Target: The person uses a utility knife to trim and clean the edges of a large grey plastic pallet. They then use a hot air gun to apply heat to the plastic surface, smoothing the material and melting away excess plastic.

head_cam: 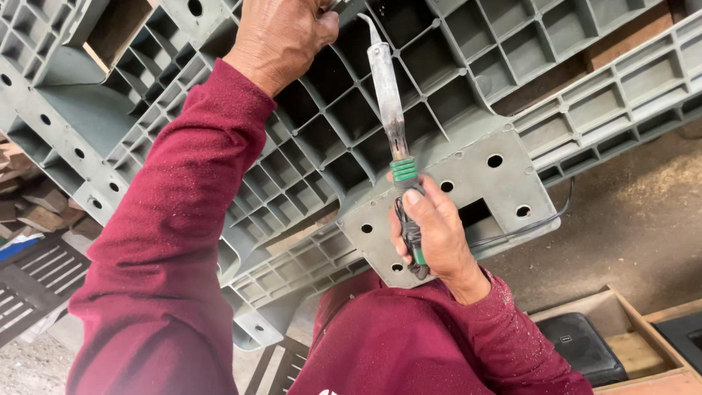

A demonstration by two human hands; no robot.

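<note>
Workshop w/ dusty concrete floor (643,219), grey plastic pallet (468,183) tilted up on edge, ribbed underside facing cam. Soldering iron (387,102) stands upright centre frame, bent tip touching a pallet rib near top; right hand (435,234) fingers wrapped tight round its green handle & cord, left hand (281,36) up top, fingers curled shut on a pallet rib. Wood scraps (29,197) at left, wooden box (636,344) w/ black case (581,347) lower right.

Right hand (437,232) holds soldering iron (391,121) against grey plastic pallet (504,183); left hand (281,36) grips it.
</note>
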